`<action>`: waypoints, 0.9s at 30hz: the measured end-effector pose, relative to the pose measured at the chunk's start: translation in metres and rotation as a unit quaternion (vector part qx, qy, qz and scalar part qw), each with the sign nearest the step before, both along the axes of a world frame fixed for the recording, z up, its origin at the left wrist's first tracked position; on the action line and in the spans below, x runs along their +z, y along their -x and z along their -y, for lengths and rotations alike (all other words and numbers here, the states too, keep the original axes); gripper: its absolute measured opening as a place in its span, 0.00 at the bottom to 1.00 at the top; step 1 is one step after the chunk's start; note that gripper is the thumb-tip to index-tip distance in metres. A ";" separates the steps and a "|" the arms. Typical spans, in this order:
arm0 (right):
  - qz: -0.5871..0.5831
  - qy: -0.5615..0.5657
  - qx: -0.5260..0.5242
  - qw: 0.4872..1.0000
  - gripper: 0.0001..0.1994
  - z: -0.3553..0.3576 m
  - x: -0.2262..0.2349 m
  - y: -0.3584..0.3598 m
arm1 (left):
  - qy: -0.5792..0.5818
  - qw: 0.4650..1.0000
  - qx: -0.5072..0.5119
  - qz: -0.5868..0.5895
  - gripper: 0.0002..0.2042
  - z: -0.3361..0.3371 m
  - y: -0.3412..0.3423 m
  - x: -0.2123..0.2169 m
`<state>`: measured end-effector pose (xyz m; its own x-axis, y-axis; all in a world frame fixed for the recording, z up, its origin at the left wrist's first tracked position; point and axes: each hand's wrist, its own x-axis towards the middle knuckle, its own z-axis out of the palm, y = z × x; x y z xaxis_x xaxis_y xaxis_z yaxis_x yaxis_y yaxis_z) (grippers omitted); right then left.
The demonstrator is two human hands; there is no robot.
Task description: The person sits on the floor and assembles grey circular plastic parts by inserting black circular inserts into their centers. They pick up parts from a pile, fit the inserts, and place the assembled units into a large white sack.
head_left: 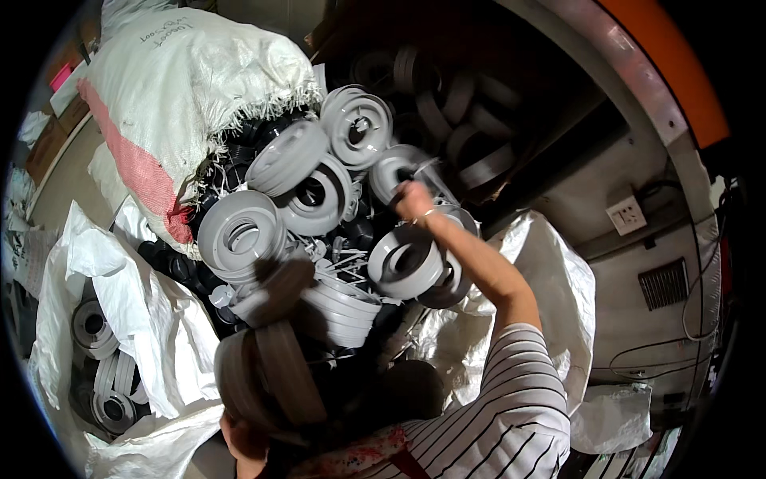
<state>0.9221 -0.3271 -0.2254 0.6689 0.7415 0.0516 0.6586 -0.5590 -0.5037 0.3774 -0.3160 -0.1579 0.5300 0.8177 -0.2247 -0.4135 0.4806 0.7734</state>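
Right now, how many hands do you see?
2: the right hand at a grey wheel-like part, upper middle; the left hand, partly hidden, at big grey rings, lower left.

On my feed, two short rows of dark handwriting [166,30], letters and digits, slanted across the white woven sack [152,96] in the upper left of the frame. A pale sheet [33,259] at the far left edge carried faint marks, too small for me to read.

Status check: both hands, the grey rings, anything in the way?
Left hand at shadowed grey rings, grip unclear. Right hand blurred at a paler ring. Other rings crowding close.
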 end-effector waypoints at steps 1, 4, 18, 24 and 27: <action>-0.022 0.013 0.069 0.997 0.15 0.002 0.026 0.036 | -0.033 0.999 0.003 -0.033 0.21 -0.005 -0.001 -0.002; -0.088 0.004 0.247 0.965 0.17 0.003 0.054 0.096 | -0.125 0.984 0.063 -0.111 0.19 -0.008 -0.028 0.019; -0.046 -0.154 -0.157 0.974 0.48 -0.008 0.057 -0.235 | -0.215 0.968 0.083 -0.100 0.40 -0.046 0.009 0.008; -0.007 -0.141 -0.058 0.988 0.37 -0.057 0.003 -0.170 | -0.232 0.933 0.153 -0.229 0.42 -0.054 0.014 0.001; -0.005 -0.014 0.008 1.000 0.30 -0.064 -0.014 -0.106 | -0.295 0.904 0.103 -0.291 0.42 -0.048 0.002 0.018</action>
